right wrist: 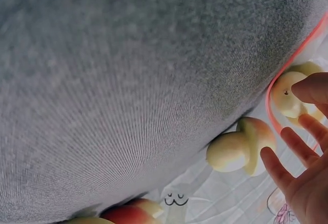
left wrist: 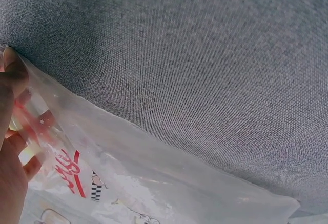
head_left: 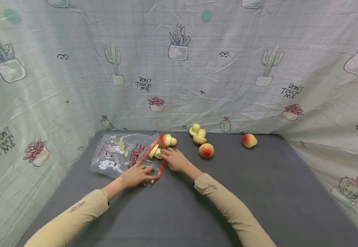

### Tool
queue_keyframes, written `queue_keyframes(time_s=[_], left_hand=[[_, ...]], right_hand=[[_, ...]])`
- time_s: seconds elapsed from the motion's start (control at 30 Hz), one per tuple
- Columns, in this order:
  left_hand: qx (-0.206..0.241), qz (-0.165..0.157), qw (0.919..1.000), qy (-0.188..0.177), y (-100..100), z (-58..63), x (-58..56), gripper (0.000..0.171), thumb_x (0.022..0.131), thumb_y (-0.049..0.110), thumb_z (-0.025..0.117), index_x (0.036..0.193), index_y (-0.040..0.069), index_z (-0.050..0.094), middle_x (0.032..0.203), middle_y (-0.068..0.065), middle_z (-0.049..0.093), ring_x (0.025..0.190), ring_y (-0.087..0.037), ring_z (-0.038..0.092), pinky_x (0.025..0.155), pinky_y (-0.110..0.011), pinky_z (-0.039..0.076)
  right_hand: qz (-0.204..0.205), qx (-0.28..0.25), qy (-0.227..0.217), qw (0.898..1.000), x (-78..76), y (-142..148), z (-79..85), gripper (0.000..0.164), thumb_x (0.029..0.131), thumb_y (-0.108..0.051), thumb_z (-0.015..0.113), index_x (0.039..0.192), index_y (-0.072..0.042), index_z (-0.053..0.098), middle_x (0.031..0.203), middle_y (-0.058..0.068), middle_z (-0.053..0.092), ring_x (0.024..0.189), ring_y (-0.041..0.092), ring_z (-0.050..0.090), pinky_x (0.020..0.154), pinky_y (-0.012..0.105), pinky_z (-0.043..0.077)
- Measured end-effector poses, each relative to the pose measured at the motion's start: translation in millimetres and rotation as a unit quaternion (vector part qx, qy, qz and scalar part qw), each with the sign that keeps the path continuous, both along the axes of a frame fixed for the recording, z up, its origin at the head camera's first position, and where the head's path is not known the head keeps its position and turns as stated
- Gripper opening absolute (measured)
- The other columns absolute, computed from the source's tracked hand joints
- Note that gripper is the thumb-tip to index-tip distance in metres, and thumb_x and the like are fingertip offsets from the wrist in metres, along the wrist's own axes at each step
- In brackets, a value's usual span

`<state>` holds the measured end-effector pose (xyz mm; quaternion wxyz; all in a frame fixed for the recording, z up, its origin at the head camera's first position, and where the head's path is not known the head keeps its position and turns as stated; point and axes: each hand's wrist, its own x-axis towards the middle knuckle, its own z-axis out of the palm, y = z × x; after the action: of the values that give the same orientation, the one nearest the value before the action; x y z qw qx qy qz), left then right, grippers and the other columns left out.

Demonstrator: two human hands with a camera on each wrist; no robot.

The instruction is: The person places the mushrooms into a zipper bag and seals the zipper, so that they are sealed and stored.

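Observation:
A clear plastic zip bag [head_left: 117,156] with a red zip edge and printed cartoon figures lies flat, its mouth facing right. My left hand [head_left: 137,174] holds the near side of the bag's mouth, thumb toward the red edge; in the left wrist view part of the left hand [left wrist: 13,183] is cut off by the frame. At the mouth, my right hand [head_left: 176,160] holds a pale yellow toy mushroom [head_left: 155,152], thumb and fingers about it. In the right wrist view that mushroom [right wrist: 287,93] is within the red edge. Another mushroom [head_left: 167,140] lies just beyond the hand.
Pale mushrooms [head_left: 200,139] lie together toward the back of the grey table [head_left: 179,212]. A red-capped one [head_left: 206,150] is in front of them, and another red and yellow one [head_left: 248,140] farther right. Printed cloth [head_left: 210,75] hangs behind and along the sides.

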<state>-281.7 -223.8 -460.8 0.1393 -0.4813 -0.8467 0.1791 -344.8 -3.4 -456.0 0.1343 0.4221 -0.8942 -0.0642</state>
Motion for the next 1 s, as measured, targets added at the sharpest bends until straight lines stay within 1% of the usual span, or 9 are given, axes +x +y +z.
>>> queue_keyframes(time_s=[0.23, 0.4, 0.53, 0.63, 0.83, 1.0], left_hand=[[0.0, 0.001, 0.9999, 0.012, -0.6, 2.3, 0.1, 0.059, 0.07, 0.034, 0.068, 0.125, 0.036, 0.049, 0.117, -0.004, 0.057, 0.091, -0.025, 0.057, 0.086, -0.047, 0.042], [0.002, -0.001, 1.0, 0.003, 0.4, 4.7, 0.5, 0.058, 0.07, 0.034, 0.067, 0.125, 0.036, 0.049, 0.117, -0.005, 0.057, 0.092, -0.026, 0.058, 0.086, -0.048, 0.043], [-0.007, 0.006, 0.9999, -0.009, 1.6, 7.2, 0.8, 0.057, 0.071, 0.035, 0.065, 0.125, 0.036, 0.049, 0.118, -0.004, 0.057, 0.093, -0.026, 0.058, 0.087, -0.049, 0.042], [-0.015, 0.011, 0.9998, -0.012, 2.2, 8.3, 0.3, 0.057, 0.071, 0.036, 0.065, 0.126, 0.036, 0.048, 0.119, -0.004, 0.057, 0.093, -0.026, 0.058, 0.088, -0.049, 0.042], [-0.017, 0.013, 0.9996, -0.018, 3.8, 7.8, -1.0, 0.058, 0.071, 0.037, 0.064, 0.127, 0.035, 0.047, 0.121, -0.004, 0.057, 0.095, -0.026, 0.058, 0.089, -0.049, 0.041], [-0.01, 0.008, 0.9997, -0.021, 2.5, 6.4, -1.3, 0.059, 0.071, 0.038, 0.065, 0.127, 0.035, 0.047, 0.12, -0.004, 0.057, 0.094, -0.025, 0.058, 0.088, -0.049, 0.042]], right_hand=[[0.0, 0.004, 0.021, 1.0, -2.3, -7.0, 1.1, 0.046, 0.086, -0.02, 0.052, 0.131, -0.023, 0.045, 0.137, 0.0, 0.042, 0.118, 0.019, 0.045, 0.085, 0.039, 0.046], [-0.003, -0.006, 0.008, 1.0, -3.1, -10.0, 1.2, 0.044, 0.088, -0.03, 0.052, 0.131, -0.022, 0.046, 0.137, 0.0, 0.042, 0.121, 0.02, 0.044, 0.088, 0.04, 0.044], [-0.01, -0.001, 0.003, 1.0, -3.9, -14.4, -0.3, 0.049, 0.087, -0.038, 0.052, 0.132, -0.023, 0.044, 0.138, 0.0, 0.041, 0.123, 0.019, 0.042, 0.091, 0.041, 0.043], [-0.017, 0.005, 0.01, 1.0, -5.5, -17.9, -1.8, 0.053, 0.085, -0.042, 0.054, 0.133, -0.024, 0.042, 0.139, -0.001, 0.04, 0.123, 0.018, 0.041, 0.092, 0.041, 0.042], [-0.026, 0.011, 0.009, 1.0, -9.1, -22.4, -5.6, 0.061, 0.08, -0.045, 0.059, 0.135, -0.025, 0.04, 0.139, -0.002, 0.038, 0.122, 0.018, 0.039, 0.093, 0.041, 0.042], [-0.033, 0.022, 0.012, 0.999, -8.8, -27.6, -3.7, 0.065, 0.077, -0.046, 0.061, 0.135, -0.026, 0.039, 0.14, -0.004, 0.037, 0.12, 0.017, 0.039, 0.091, 0.039, 0.043]])
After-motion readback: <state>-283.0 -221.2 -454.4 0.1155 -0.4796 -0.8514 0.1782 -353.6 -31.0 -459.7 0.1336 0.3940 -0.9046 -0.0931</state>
